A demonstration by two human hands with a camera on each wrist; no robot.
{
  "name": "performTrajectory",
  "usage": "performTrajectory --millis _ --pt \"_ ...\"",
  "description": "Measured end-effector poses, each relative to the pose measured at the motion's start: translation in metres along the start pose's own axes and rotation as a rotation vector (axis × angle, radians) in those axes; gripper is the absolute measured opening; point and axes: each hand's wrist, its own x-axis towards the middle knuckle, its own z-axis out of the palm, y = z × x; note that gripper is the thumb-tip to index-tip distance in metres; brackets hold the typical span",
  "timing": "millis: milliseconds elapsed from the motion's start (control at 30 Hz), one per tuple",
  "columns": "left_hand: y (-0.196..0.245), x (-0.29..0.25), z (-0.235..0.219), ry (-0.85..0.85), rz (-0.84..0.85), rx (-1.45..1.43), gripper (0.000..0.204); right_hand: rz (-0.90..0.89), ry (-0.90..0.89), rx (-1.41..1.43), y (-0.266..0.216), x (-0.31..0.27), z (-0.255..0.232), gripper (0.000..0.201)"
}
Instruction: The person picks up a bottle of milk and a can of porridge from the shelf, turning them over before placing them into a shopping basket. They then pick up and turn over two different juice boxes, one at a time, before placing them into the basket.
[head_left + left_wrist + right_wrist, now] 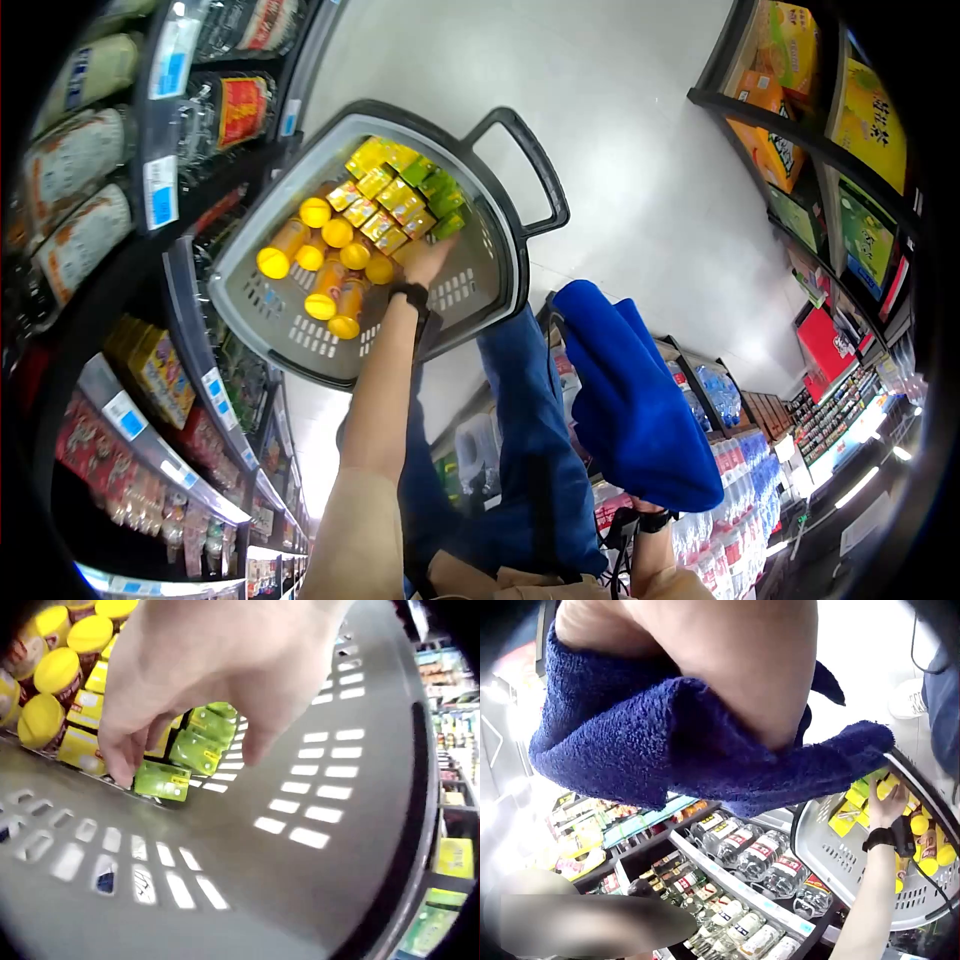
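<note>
A grey plastic shopping basket [495, 285] with a black handle holds several yellow-lidded tubs [323, 305] beside rows of small yellow boxes [388, 220] and green boxes [440, 190]. My left hand [217, 660] reaches down into it over the row of green boxes [196, 754]. Its fingertips are right at the seam between yellow and green, while the thumb stands apart on the other side of the row. A blue towel [640, 400] hangs in my right hand [735, 660], away from the basket; its folds hide the fingers.
Shelves of packaged goods [80, 170] rise close on the left of the basket. Large water bottles [763, 851] stand on a low shelf beside my legs. More shelves with boxed goods [865, 110] are across the pale floor [620, 130].
</note>
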Motion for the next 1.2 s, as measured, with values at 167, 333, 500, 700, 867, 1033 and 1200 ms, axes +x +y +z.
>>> performTrajectory --millis 167,333,500,700,867,1033,1200 --pt "-0.045 0.089 0.064 0.068 -0.084 0.179 0.096 0.072 -0.02 -0.165 0.016 0.004 0.006 0.058" --pt "-0.059 0.121 0.079 0.161 -0.345 0.302 0.102 0.118 -0.024 -0.261 0.025 0.005 0.007 0.062" --pt "-0.025 0.093 0.064 0.247 -0.434 0.161 0.1 0.121 -0.015 -0.334 0.027 0.008 0.007 0.065" --pt "-0.026 0.067 0.045 0.207 -0.359 0.051 0.091 0.096 -0.005 -0.435 0.034 -0.019 0.004 0.069" --pt "0.016 -0.036 0.005 0.389 0.013 0.182 0.082 -0.033 0.018 -0.519 0.021 -0.043 0.005 0.073" --pt "0.047 -0.187 -0.051 0.468 0.295 0.181 0.082 -0.394 0.18 -0.712 0.163 -0.011 0.025 0.075" --pt "0.111 -0.371 -0.137 0.503 0.643 0.1 0.067 -0.578 -0.188 0.575 0.014 -0.059 -0.026 0.068"
